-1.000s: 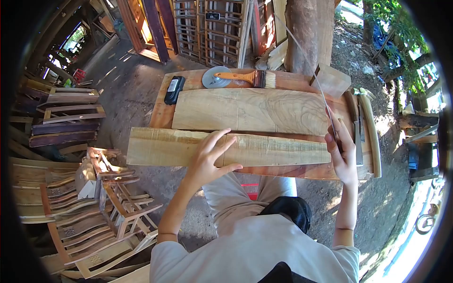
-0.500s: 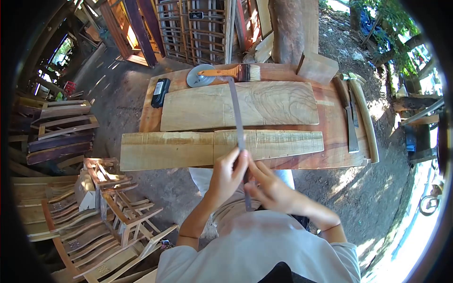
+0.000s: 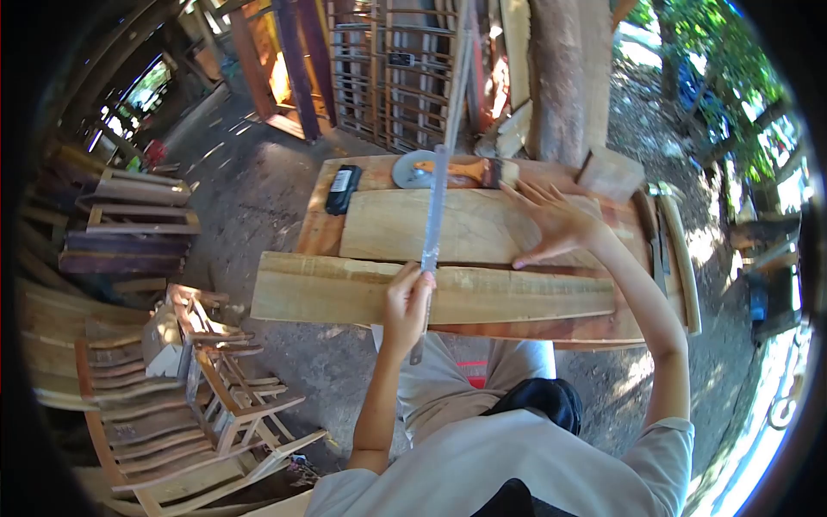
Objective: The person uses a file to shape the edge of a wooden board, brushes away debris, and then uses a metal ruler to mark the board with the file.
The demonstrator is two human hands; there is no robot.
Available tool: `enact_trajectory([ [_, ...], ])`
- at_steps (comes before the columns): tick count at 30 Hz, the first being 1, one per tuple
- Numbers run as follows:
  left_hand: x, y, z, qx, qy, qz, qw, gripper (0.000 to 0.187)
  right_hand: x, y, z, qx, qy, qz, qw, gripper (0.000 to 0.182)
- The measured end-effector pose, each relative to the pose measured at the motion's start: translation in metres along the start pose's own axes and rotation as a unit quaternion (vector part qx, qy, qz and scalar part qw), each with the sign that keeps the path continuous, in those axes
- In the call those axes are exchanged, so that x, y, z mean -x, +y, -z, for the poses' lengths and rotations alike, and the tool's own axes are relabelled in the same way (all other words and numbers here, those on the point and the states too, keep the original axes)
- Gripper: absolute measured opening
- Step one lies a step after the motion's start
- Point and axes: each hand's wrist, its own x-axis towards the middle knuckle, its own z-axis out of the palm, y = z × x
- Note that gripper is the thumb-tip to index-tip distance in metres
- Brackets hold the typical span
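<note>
No brand or writing can be read on any item; the black case (image 3: pixel 342 189) at the far left of the desk (image 3: pixel 315 231) carries a pale label, but its text is too small to be made out. Fine graduation marks are only faintly suggested on the metal ruler (image 3: pixel 434 207).

The ruler is a long, narrow, grey steel strip, held nearly upright across the boards, its near end projecting below the left hand (image 3: pixel 407 303) and its far end reaching over the far edge of the desk. It is pinched by the left hand, whose grip is closed around it just over the near plank (image 3: pixel 345 297). That plank is pale, long and lies crosswise at the near edge of the desk, overhanging on the left.

The right hand (image 3: pixel 551 222) is spread flat, fingers wide, holding nothing, and is pressed on the right part of the wide board (image 3: pixel 396 228), a pale slab with curved grain lying just beyond the near plank.

At the far edge a paintbrush (image 3: pixel 465 171) with an orange handle is seen resting on a round grey disc (image 3: pixel 412 171). A wooden block (image 3: pixel 610 174) is seen at the far right.
</note>
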Motion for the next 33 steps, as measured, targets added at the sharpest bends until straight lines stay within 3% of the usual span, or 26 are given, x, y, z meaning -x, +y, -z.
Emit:
enact_trajectory([
  [3, 0.003, -0.007, 0.004, -0.024, -0.012, -0.027, 0.999, 0.025, 0.007, -0.020, 0.012, 0.043, -0.040, -0.013, 0.998, 0.140],
  [5, 0.002, -0.005, 0.003, -0.011, -0.002, -0.022, 1.000, 0.025, 0.006, -0.018, 0.011, 0.067, -0.016, 0.003, 0.998, 0.140],
  [8, 0.001, -0.003, 0.000, 0.008, 0.003, -0.018, 1.000, 0.026, 0.008, -0.016, 0.016, -0.011, -0.029, -0.009, 0.999, 0.140],
  [12, 0.003, -0.011, 0.002, 0.015, 0.018, -0.025, 0.999, 0.027, 0.015, -0.020, 0.032, 0.009, 0.060, 0.030, 0.998, 0.138],
  [14, 0.003, -0.013, 0.002, 0.014, 0.022, -0.030, 0.999, 0.028, 0.020, -0.024, 0.044, 0.034, 0.175, 0.057, 0.982, 0.137],
  [17, 0.004, -0.012, 0.002, 0.020, 0.015, -0.029, 0.999, 0.029, 0.015, -0.024, 0.051, 0.021, 0.212, 0.055, 0.975, 0.137],
  [25, 0.003, -0.008, 0.001, 0.021, 0.021, -0.042, 0.999, 0.026, -0.071, -0.014, 0.030, -0.055, 0.218, 0.075, 0.972, 0.134],
  [26, 0.003, -0.007, 0.000, 0.025, 0.024, -0.034, 0.999, 0.026, -0.082, -0.018, 0.031, -0.099, 0.178, 0.065, 0.977, 0.137],
  [33, 0.003, -0.008, 0.003, 0.014, 0.025, -0.026, 0.999, 0.026, -0.125, 0.000, 0.006, -0.088, 0.158, 0.102, 0.978, 0.134],
])
